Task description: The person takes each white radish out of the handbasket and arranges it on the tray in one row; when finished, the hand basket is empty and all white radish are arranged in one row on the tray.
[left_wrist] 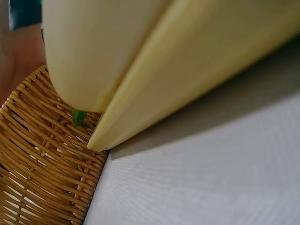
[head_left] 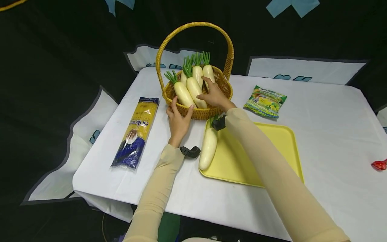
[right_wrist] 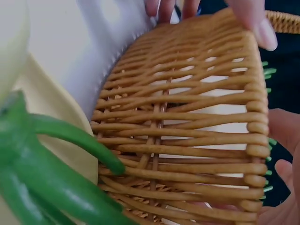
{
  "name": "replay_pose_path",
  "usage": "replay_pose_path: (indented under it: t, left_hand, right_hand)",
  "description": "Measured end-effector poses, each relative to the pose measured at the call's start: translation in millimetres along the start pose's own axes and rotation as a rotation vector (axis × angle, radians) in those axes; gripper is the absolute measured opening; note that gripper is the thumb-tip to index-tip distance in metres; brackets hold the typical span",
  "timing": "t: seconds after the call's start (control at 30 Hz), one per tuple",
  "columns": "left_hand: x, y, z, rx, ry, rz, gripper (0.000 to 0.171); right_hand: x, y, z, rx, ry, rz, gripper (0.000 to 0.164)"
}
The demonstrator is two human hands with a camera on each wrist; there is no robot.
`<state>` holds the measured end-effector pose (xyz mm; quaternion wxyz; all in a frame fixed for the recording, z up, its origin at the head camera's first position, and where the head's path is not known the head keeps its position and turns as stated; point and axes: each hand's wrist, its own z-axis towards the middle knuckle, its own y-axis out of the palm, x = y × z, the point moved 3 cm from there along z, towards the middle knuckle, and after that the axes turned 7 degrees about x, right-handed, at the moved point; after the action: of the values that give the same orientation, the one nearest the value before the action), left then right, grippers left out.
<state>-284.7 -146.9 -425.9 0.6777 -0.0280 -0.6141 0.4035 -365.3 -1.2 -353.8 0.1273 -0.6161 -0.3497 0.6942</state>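
Several white radishes [head_left: 193, 88] with green stem tops stand leaning in a wicker basket [head_left: 199, 114] with a tall hoop handle. My left hand [head_left: 179, 122] touches the basket's front left rim, its thumb and forefinger spread. Over the basket's right side reaches my right hand [head_left: 216, 95]; its thumb lies beside the front radish, and its fingers are spread apart from the thumb. Another white radish [head_left: 208, 148] lies along the left edge of a yellow tray [head_left: 281, 151], its green top partly hidden by the right wrist. In the right wrist view the basket wall [right_wrist: 187, 131] fills the middle.
A pack of spaghetti [head_left: 134, 132] lies left of the basket. To the right, behind the tray, is a green and yellow packet [head_left: 265, 102]. A small red thing [head_left: 379, 164] sits at the far right edge of view. A white cloth [head_left: 332, 127] covers the table.
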Motion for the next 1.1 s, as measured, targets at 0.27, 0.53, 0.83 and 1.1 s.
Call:
replay_pose_path:
  t: [0.27,0.53,0.83,1.1]
  left_hand:
    - [-1.3,1.5,-1.0,0.007,0.007,0.007,0.074]
    - [0.4,-0.2,-0.8,-0.008,0.006,-0.005,0.075]
    - [-0.4,0.6,-0.1,-0.007,0.002,-0.005,0.076]
    - [-0.1,0.3,0.3,-0.005,-0.001,-0.004,0.076]
  right_hand:
    - [1,9,7,-0.062,-0.037,-0.057,0.076]
    - [2,13,5,-0.112,0.002,-0.091,0.082]
    - [3,15,4,-0.122,0.02,-0.107,0.085]
    - [5,17,4,-0.116,0.023,-0.146,0.085]
